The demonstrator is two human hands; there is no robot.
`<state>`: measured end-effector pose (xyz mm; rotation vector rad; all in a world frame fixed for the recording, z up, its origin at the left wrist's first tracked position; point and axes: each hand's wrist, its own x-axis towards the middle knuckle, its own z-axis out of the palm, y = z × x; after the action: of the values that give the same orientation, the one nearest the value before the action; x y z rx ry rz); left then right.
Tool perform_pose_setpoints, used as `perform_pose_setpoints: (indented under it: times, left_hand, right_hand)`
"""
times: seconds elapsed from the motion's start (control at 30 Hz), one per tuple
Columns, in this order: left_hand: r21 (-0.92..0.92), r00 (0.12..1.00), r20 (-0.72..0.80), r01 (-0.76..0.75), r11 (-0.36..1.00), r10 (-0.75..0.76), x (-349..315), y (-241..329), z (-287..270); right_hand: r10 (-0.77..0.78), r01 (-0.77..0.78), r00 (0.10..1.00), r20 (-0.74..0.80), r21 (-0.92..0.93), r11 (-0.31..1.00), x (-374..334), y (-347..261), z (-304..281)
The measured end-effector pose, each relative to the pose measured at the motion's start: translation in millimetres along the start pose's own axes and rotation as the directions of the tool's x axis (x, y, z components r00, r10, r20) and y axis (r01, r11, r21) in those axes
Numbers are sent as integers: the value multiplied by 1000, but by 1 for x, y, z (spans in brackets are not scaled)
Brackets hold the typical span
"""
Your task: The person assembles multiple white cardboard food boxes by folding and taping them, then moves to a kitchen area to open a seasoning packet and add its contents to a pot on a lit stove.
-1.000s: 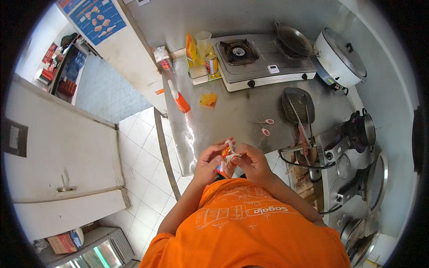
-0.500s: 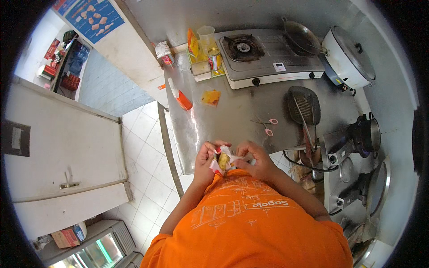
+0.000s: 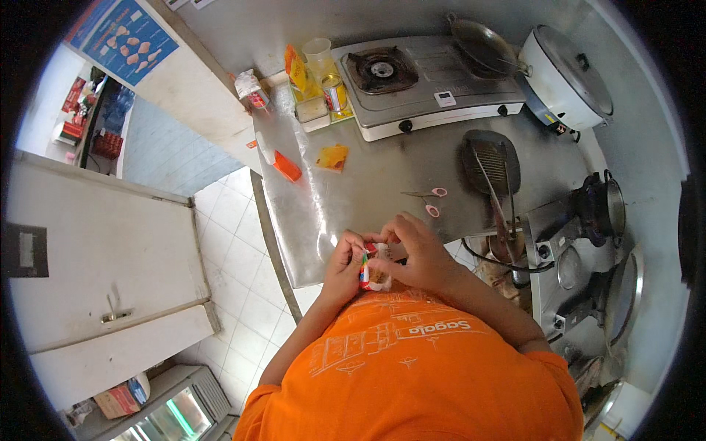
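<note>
Close to my orange shirt, my left hand [image 3: 346, 263] is closed around the near side of a small red and white wrapper [image 3: 364, 276]. Inside its opened side a yellow-brown block [image 3: 379, 276] shows in part; its exact kind cannot be made out. My right hand [image 3: 418, 252] arches over the wrapper from the other side, with curled fingers at the far edge and the thumb against the opening. Beyond the hands, a pair of scissors with pink handles [image 3: 432, 211] lies on the steel table. An orange-yellow sachet [image 3: 332, 157] and a red-orange packet [image 3: 287, 167] lie farther left.
A two-burner gas stove [image 3: 430, 88] stands at the back, with a frying pan [image 3: 482, 45] on it. To its right is a white lidded pot [image 3: 562, 84]. A grill pan [image 3: 491, 163] with tongs sits at right. A tin can [image 3: 334, 94] stands on a tray.
My right hand has risen and now reaches over the wrapper's far edge. The wrapper has turned, showing more of its coloured outside and less of the block. The whole view has shifted slightly.
</note>
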<state>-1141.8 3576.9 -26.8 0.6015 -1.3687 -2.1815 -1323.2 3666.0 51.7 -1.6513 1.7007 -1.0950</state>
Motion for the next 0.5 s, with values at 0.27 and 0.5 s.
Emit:
perform_pose_setpoints:
  times: [0.27,0.5]
  left_hand:
    - [-17,1000,2,-21,1000,21,-1,-24,-3]
    - [-56,992,33,123,991,-121,-1,-1,7]
  right_hand:
    - [-107,113,993,44,-175,978,-16,14,-2]
    - [-224,270,957,185,-274,923,-9,5,-14]
